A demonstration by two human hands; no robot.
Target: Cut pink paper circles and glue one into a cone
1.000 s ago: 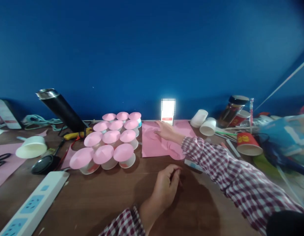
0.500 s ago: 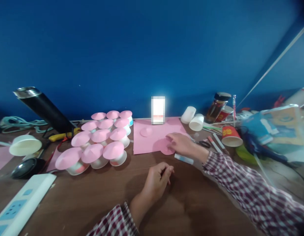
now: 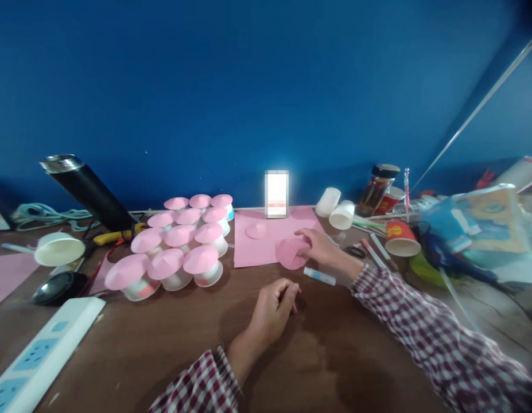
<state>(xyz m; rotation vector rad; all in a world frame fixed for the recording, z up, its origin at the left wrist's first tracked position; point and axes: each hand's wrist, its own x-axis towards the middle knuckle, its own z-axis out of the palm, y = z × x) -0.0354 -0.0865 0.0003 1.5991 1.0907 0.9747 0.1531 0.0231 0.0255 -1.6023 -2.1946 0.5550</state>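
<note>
My right hand (image 3: 311,245) is closed on the right edge of a pink paper disc (image 3: 290,254), over the front edge of a pink sheet (image 3: 253,252). Nearer to me, my left hand (image 3: 276,304) rests above the brown table (image 3: 197,350) with its fingers curled together; whether anything is inside them is hidden. A small pink paper cone (image 3: 256,230) lies on the sheet. To the left, several paper cups stand in rows under pink cones (image 3: 166,264). A glue stick (image 3: 319,276) lies just below my right hand.
Two white cups (image 3: 342,214) lie behind on the right, near a jar (image 3: 378,189), a red cup (image 3: 402,238), pens (image 3: 375,253) and scissors (image 3: 355,251). A black flask (image 3: 96,192) and a power strip (image 3: 46,355) are at left.
The pink disc has come up slightly at my right hand and shows more fully. My left hand stays nearly in place. The view has shifted a little.
</note>
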